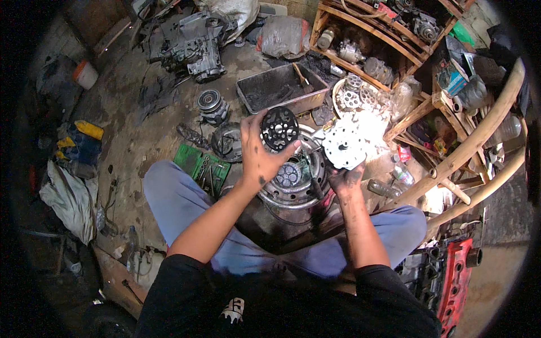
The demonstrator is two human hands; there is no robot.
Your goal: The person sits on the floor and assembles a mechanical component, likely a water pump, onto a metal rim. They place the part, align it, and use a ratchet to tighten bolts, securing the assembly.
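Observation:
My left hand (256, 155) grips a black round plate with many holes (280, 129) by its edge, tilted up above a steel wheel rim (270, 198). In my right hand (346, 180), smudged dark, is a round metal plate with holes (344, 145), washed out by bright sunlight. Its fingers are mostly hidden under the plate. The two plates are held apart. Below them, within the wheel rim, sits a round metal part with several holes (288, 174). Just beyond the right-hand plate, a round tray (338, 96) holds more round metal parts with holes.
An open green tool case (194, 163) lies left of the rim. Ahead are a dark grey basin (253, 93) with a brush, a pulley part (209, 104) and a large gearbox (194, 48). Wooden shelving (369, 34) and a curved wooden rail (473, 146) flank the right.

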